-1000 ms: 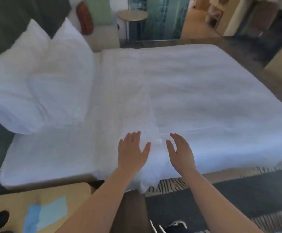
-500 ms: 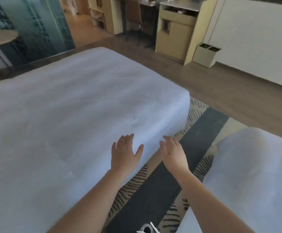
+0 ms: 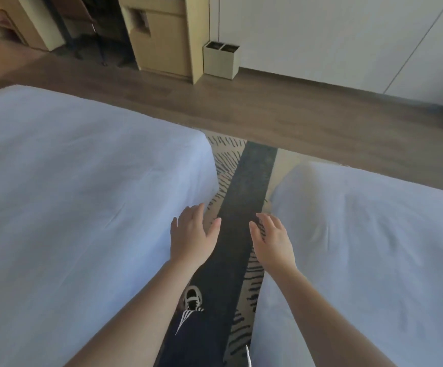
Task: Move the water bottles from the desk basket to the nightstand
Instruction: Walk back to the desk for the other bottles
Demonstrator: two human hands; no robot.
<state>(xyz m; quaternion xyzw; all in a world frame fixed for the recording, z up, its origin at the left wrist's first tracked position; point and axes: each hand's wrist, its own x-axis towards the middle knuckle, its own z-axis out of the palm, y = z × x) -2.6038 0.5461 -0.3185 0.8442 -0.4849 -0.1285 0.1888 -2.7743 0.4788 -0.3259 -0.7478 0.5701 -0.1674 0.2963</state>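
Observation:
No water bottle, basket or nightstand shows in the head view. My left hand (image 3: 190, 234) and my right hand (image 3: 273, 238) are held out in front of me, palms down, fingers apart, holding nothing. They hover over the aisle between two white beds, above a dark strip of rug (image 3: 252, 181). The lower part of a wooden desk (image 3: 162, 38) stands at the top of the view; its top is cut off by the frame.
A white bed (image 3: 69, 194) lies on my left and another white bed (image 3: 373, 247) on my right. The striped rug runs between them to a wood floor (image 3: 241, 107). A small beige two-part bin (image 3: 221, 60) stands by the white wall. My shoe (image 3: 192, 300) is below.
The view has swung right, from the pillows and the bed top to the aisle between the beds, and the desk area is nearer. Both hands stay open and empty.

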